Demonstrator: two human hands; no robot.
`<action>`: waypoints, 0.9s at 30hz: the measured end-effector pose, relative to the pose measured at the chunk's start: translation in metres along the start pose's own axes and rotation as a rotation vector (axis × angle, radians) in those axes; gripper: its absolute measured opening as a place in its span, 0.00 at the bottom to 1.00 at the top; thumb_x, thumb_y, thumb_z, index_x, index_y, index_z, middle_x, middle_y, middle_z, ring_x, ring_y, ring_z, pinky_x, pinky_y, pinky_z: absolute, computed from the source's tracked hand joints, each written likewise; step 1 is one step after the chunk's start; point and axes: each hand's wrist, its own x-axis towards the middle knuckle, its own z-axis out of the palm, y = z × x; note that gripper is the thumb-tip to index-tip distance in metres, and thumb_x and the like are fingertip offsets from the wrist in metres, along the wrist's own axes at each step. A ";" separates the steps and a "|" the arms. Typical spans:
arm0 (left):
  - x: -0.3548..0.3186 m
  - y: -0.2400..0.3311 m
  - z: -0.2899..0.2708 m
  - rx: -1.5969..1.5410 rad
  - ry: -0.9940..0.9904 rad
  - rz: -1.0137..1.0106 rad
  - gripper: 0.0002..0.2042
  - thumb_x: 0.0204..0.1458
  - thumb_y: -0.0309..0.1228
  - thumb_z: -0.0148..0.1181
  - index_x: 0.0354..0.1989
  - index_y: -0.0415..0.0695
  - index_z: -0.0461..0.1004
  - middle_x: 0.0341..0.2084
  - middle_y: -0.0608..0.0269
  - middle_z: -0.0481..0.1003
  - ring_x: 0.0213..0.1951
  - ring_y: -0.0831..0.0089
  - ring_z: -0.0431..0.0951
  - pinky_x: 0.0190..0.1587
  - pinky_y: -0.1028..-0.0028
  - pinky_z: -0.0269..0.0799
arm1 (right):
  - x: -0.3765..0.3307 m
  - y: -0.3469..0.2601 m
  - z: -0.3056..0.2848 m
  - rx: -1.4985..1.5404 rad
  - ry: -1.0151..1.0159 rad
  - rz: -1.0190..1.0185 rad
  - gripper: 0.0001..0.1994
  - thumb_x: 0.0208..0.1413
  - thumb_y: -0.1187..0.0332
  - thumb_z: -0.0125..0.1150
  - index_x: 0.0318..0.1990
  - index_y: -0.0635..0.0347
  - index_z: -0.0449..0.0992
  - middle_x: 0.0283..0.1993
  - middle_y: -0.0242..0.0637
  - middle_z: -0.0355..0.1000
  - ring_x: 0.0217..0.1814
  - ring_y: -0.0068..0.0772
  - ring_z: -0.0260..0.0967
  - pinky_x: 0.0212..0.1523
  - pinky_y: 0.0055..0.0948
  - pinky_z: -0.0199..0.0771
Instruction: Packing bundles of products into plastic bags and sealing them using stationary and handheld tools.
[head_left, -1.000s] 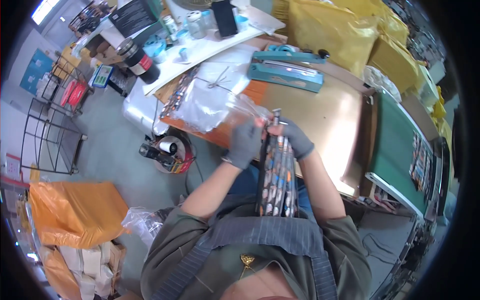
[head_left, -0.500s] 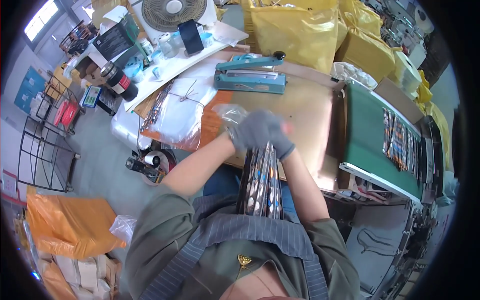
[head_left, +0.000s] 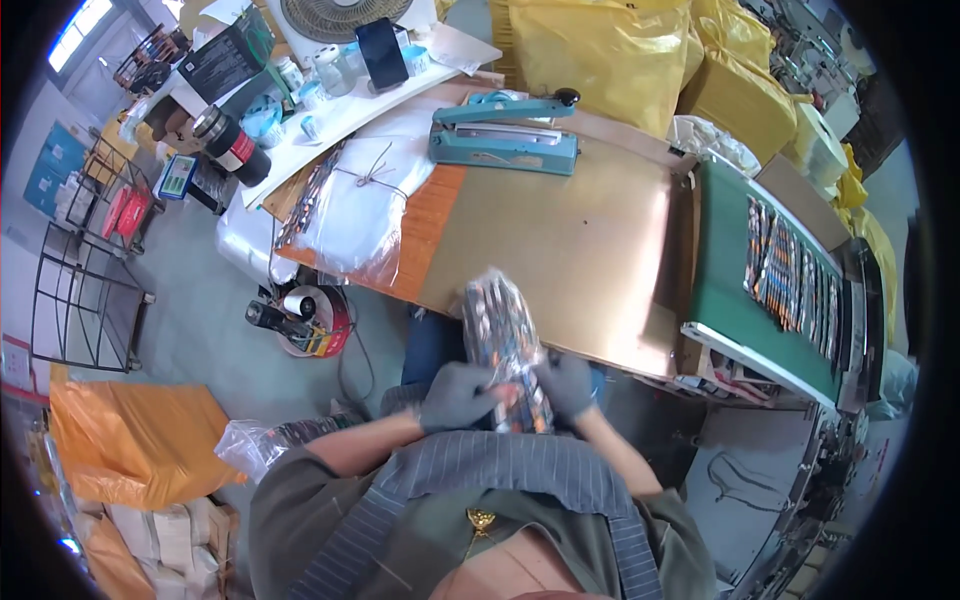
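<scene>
A clear plastic bag [head_left: 498,310] full of long, slim, dark patterned packets stands tilted against my apron, its far end over the near edge of the table. My left hand [head_left: 460,398], in a grey glove with bare fingertips showing, grips the bag's left side near its lower part. On the opposite side my right hand [head_left: 566,386], also gloved in grey, closes on the bag, its fingers partly hidden. The lower end of the bag meets the apron. What exactly the packets contain cannot be seen.
Beyond the bag stands a blue bench-top heat sealer [head_left: 505,145] on the tan tabletop [head_left: 560,240]. A stack of clear bags [head_left: 365,220] lies to its left. On the right, a green conveyor belt [head_left: 718,270] carries a row of similar packets [head_left: 795,270]. A black bottle [head_left: 232,147] stands far left.
Both hands have come down toward my body and apart to the bag's two sides. The packets, earlier upright in my lap below my hands, now show inside the clear bag.
</scene>
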 end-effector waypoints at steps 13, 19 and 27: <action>0.192 0.036 -0.142 0.479 0.160 0.129 0.11 0.47 0.30 0.49 0.18 0.38 0.74 0.15 0.55 0.75 0.17 0.68 0.76 0.25 0.71 0.71 | 0.162 -0.100 -0.160 -0.110 0.312 -0.251 0.03 0.45 0.74 0.52 0.29 0.61 0.71 0.21 0.41 0.68 0.25 0.31 0.69 0.28 0.28 0.66; 0.207 0.048 -0.144 0.129 0.014 -0.003 0.10 0.50 0.28 0.47 0.29 0.35 0.74 0.17 0.56 0.75 0.19 0.75 0.76 0.19 0.76 0.70 | 0.183 -0.081 -0.168 0.079 0.021 0.079 0.05 0.48 0.72 0.52 0.30 0.64 0.70 0.20 0.35 0.68 0.20 0.23 0.66 0.21 0.20 0.65; 0.201 0.068 -0.157 -0.097 -0.101 -0.014 0.13 0.53 0.29 0.49 0.40 0.31 0.73 0.23 0.61 0.74 0.19 0.81 0.74 0.18 0.81 0.69 | 0.176 -0.096 -0.204 0.357 0.105 -0.190 0.12 0.46 0.70 0.61 0.37 0.64 0.68 0.24 0.33 0.68 0.26 0.23 0.68 0.29 0.22 0.70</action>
